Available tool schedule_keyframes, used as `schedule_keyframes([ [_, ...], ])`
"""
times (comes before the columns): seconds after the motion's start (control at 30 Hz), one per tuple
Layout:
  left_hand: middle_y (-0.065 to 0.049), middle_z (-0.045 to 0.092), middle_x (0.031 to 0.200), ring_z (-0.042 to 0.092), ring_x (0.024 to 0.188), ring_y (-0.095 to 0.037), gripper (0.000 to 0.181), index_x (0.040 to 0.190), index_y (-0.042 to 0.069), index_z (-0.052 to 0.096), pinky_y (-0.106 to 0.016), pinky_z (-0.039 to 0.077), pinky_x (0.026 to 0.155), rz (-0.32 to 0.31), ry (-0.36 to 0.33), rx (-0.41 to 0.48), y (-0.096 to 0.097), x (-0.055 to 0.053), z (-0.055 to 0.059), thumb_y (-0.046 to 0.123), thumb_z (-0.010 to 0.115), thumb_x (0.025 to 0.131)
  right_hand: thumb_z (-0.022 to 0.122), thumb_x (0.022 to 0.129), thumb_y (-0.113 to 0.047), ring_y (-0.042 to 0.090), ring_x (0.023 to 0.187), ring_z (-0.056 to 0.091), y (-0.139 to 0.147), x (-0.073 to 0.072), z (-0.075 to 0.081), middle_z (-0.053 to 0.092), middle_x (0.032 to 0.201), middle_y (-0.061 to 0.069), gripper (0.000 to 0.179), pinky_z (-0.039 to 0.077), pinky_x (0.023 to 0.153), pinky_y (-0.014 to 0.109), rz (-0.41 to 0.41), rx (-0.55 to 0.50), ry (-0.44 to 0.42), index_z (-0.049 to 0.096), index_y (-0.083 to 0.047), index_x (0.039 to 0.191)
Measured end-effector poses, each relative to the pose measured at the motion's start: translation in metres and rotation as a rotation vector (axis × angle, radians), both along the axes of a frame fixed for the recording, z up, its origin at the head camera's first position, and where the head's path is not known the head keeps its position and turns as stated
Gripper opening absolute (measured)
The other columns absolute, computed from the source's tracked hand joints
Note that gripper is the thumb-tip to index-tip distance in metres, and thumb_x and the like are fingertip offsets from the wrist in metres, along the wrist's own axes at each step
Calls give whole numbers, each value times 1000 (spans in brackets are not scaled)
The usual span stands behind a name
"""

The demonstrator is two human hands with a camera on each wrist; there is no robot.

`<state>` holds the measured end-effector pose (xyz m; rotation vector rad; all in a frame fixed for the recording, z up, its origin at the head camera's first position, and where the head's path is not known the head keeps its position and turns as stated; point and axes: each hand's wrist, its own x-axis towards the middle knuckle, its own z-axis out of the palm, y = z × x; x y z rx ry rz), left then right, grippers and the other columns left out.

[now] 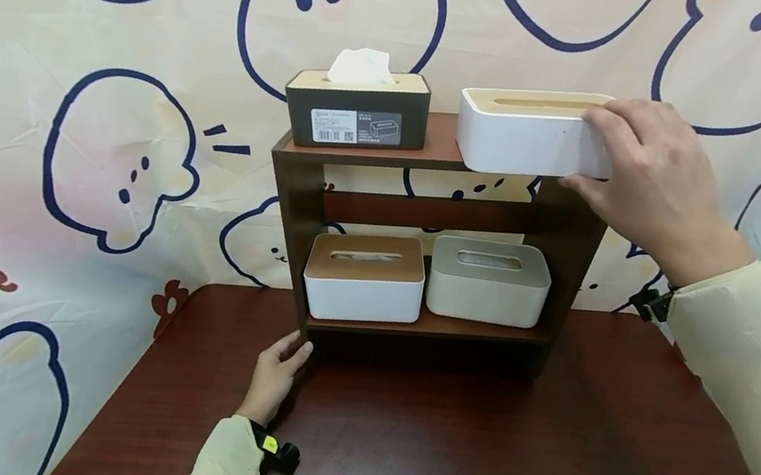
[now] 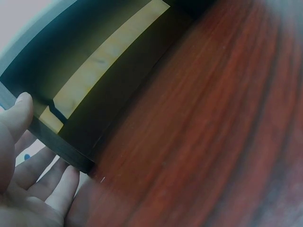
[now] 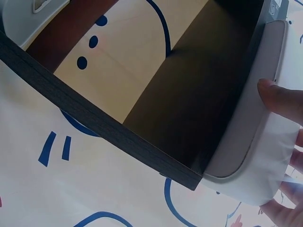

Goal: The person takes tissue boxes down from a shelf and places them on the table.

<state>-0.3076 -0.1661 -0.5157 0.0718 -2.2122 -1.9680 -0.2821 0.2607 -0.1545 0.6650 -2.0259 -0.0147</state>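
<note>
My right hand (image 1: 666,179) grips the right end of a white tissue box (image 1: 526,140) with a light wooden lid. This box is at the top right of a small dark brown two-tier shelf (image 1: 291,236). In the right wrist view, the thumb presses the box's underside (image 3: 251,118), which juts past the shelf's front edge. Low on the shelf's left side panel is my left hand (image 1: 276,375). The left wrist view has its thumb and fingers on either side of that panel (image 2: 66,149).
A black tissue box (image 1: 369,119) with a tissue sticking out stands at the top left of the shelf. Below sit a brown-lidded white box (image 1: 364,293) and a pale grey-green box (image 1: 488,284). The shelf stands on a dark red wooden table (image 1: 437,446) before a cartoon-printed backdrop (image 1: 123,163).
</note>
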Motion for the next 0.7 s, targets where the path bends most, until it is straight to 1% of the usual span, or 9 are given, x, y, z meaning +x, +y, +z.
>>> schedule_keyframes([
  [0.13,-17,51,138,47,127,-29,59,141,4,50,-43,45,98,-10,4,8,0,-1,1,35,67,94,92,66,-13,45,115,49,1,2,0,55,126,26,75,40,100,56,-9,-6,-5,55,5,130],
  [0.33,-16,53,137,48,126,-27,56,141,5,51,-41,45,97,-9,-6,3,0,-1,2,33,67,94,89,70,-15,44,116,49,3,7,1,54,130,25,75,39,102,53,-22,1,-5,54,3,133],
  [0.47,-16,52,138,47,126,-27,60,141,6,51,-42,46,97,-8,-6,2,0,-1,1,37,68,92,89,71,-15,43,118,49,6,10,1,54,131,24,75,38,103,52,-30,-6,0,54,3,134],
  [0.7,-16,46,143,38,134,-30,64,142,5,49,-47,40,102,4,-1,-27,0,0,1,40,67,92,89,69,-12,43,119,48,12,14,1,53,132,24,76,37,104,51,-19,2,9,53,2,134],
])
